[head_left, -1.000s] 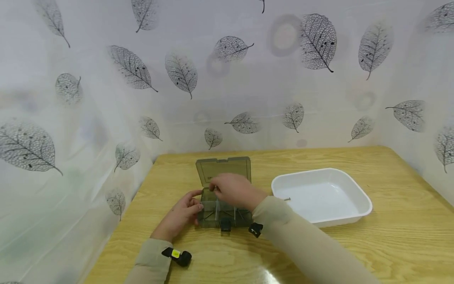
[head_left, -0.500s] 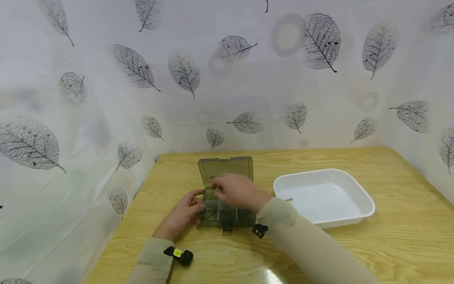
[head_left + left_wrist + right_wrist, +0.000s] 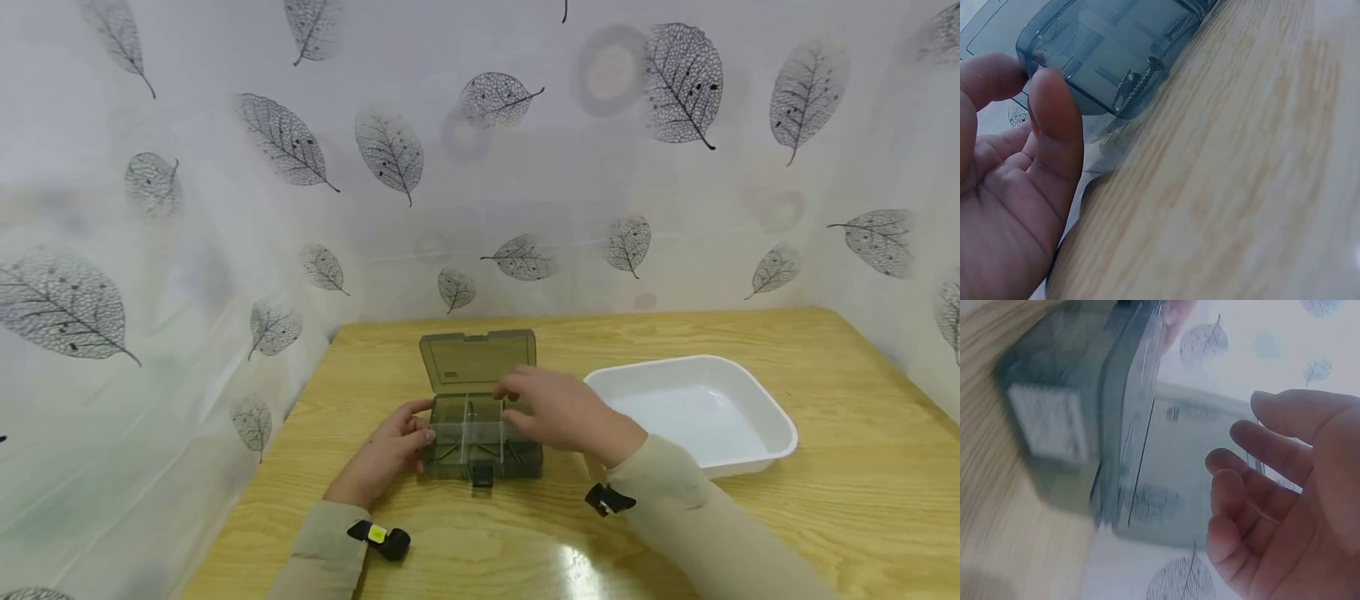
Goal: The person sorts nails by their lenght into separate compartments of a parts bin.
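A smoky, see-through compartment box (image 3: 483, 432) stands on the table with its hinged lid (image 3: 480, 360) raised at the back. Several screws (image 3: 1141, 82) lie in the front compartments, and a thin one shows in the back middle compartment. My left hand (image 3: 392, 443) holds the box's left end, thumb at the front corner and forefinger further back. Over the box's right end hovers my right hand (image 3: 566, 410), its fingers loosely bent and nothing between them in the right wrist view. That hand hides the back right compartment.
To the right of the box is a white tray (image 3: 784, 433), partly covered by my right forearm. The wooden table (image 3: 465, 546) ends at a curtain (image 3: 555, 192) printed with leaves, which hangs behind it and along both sides. A black strap with a camera sits on each wrist.
My right hand has moved right, from the back left of the box to its right end, uncovering the left and middle back compartments. The screw at the tray's left is now hidden. My left hand stays put.
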`<state>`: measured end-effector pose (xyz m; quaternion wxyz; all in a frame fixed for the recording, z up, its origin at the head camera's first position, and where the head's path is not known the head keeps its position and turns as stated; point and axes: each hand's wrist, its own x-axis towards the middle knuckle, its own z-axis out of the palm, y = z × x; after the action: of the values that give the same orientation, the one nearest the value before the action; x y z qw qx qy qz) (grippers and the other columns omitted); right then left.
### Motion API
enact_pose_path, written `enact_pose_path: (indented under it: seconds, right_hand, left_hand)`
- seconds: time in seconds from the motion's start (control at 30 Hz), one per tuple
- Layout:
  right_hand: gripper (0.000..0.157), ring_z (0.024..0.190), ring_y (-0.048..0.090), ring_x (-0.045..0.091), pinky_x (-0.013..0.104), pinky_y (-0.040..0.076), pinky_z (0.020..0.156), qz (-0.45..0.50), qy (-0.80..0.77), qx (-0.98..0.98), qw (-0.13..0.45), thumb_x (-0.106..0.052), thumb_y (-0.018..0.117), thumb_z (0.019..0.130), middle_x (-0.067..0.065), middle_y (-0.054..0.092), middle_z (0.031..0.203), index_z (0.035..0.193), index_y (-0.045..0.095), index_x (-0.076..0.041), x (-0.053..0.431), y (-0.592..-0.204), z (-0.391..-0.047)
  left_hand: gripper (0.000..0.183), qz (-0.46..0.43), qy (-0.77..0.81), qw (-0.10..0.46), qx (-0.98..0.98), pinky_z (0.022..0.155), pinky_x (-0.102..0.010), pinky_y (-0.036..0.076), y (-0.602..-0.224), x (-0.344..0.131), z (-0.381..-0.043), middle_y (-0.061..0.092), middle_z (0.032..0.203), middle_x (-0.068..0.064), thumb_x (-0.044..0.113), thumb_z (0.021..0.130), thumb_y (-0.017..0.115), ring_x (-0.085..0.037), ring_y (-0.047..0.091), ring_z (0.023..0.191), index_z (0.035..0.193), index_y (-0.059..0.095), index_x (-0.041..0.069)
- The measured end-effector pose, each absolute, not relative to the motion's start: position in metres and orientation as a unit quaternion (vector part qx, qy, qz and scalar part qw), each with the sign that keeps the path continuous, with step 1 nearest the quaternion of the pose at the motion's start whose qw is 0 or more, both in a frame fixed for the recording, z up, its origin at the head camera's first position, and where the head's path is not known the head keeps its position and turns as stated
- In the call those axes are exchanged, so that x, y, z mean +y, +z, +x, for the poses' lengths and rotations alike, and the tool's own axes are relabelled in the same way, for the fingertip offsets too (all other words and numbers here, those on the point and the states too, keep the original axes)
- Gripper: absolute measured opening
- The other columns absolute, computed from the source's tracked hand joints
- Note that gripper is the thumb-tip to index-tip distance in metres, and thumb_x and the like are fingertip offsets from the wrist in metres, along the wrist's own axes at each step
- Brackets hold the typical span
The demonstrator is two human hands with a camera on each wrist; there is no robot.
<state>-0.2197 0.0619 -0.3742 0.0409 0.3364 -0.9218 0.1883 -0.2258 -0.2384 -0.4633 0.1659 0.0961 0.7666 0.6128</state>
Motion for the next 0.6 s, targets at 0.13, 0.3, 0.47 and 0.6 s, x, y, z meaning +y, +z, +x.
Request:
enact_pose_path:
  seconds: [0.13,0.3,0.47,0.6]
  right_hand:
    - [0.027,0.092,0.065,0.015,0.036,0.054,0.074,0.322,0.19,-0.926,0.052,-0.03,0.07,0.097,-0.004,0.065,0.112,0.122,0.069,-0.021,0.087,-0.377,-0.213]
    - [0.026,0.082,0.061,0.011,0.033,0.051,0.069,0.309,0.195,-0.928,0.07,-0.027,0.07,0.097,-0.004,0.064,0.109,0.122,0.069,-0.02,0.122,-0.385,-0.211]
    - [0.025,0.086,0.06,0.012,0.033,0.052,0.071,0.301,0.193,-0.931,0.065,-0.023,0.068,0.097,-0.002,0.064,0.114,0.121,0.068,-0.016,0.156,-0.393,-0.21]
    - [0.031,0.096,0.064,0.018,0.038,0.054,0.079,0.297,0.175,-0.938,0.046,-0.021,0.071,0.095,0.001,0.064,0.122,0.124,0.067,-0.014,0.177,-0.4,-0.213]
  left_hand:
    - [0.058,0.1,0.613,0.166,0.766,0.064,-0.035,0.055,-0.463,-0.237,-0.226,0.051,0.104,-0.011,0.012,0.105,0.057,-0.019,0.05,0.074,0.156,0.03,0.006]
    - [0.057,0.097,0.614,0.164,0.766,0.064,-0.036,0.055,-0.463,-0.237,-0.226,0.051,0.105,-0.012,0.014,0.105,0.057,-0.02,0.05,0.073,0.156,0.031,0.009]
    - [0.058,0.101,0.614,0.166,0.765,0.064,-0.036,0.055,-0.464,-0.238,-0.226,0.05,0.105,-0.011,0.014,0.105,0.056,-0.019,0.05,0.071,0.156,0.03,0.009]
    - [0.058,0.099,0.615,0.166,0.764,0.064,-0.036,0.055,-0.465,-0.239,-0.227,0.05,0.105,-0.011,0.015,0.105,0.057,-0.02,0.049,0.071,0.156,0.031,0.009]
